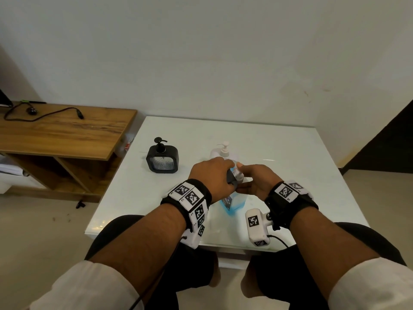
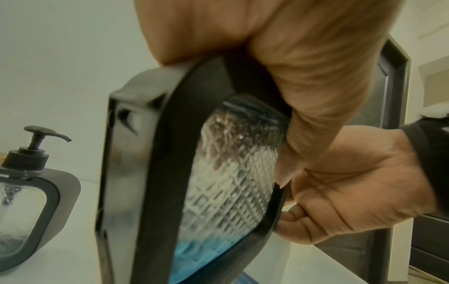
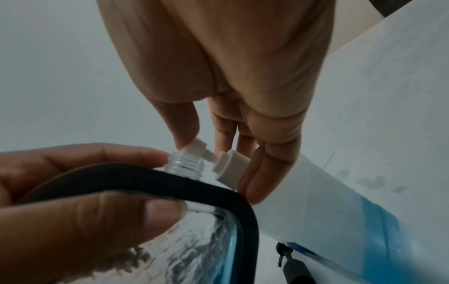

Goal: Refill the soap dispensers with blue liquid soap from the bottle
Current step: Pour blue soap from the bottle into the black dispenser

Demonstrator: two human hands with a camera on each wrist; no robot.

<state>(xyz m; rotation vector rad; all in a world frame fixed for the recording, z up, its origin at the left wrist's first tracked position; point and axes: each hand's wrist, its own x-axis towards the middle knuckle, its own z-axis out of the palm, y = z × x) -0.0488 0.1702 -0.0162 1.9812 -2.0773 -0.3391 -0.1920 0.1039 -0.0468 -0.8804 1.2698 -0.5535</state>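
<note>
The person's left hand (image 1: 214,175) wraps its fingers and thumb around a black-framed soap dispenser with a clear, diamond-textured body (image 2: 226,184), holding it tilted above the white glossy table (image 1: 301,166). A shallow pool of blue liquid soap (image 2: 206,255) sits in the low end of that body, and its clear threaded neck (image 3: 184,163) is uncovered (the pump is off). The right hand (image 1: 257,180) closes around the upper part of a large translucent plastic bottle with blue soap in its lower part (image 3: 352,201), which leans towards the dispenser; its thumb and fingers sit around the white flip cap (image 3: 228,167) at the bottle's mouth, and the small white spout (image 3: 196,146) lies right at the dispenser's neck. Whether soap is running across cannot be told from these views.

In the head view the bottle's blue base (image 1: 232,204) shows just below the two hands, close to the table's near edge. A second black-framed square dispenser with a black pump on top (image 1: 162,158) stands upright on the table to the left, well apart from the hands. A white pump bottle (image 1: 222,151) stands behind them. A low wooden shelf unit (image 1: 62,133) with a black cable (image 1: 44,115) on top stands beside the table.
</note>
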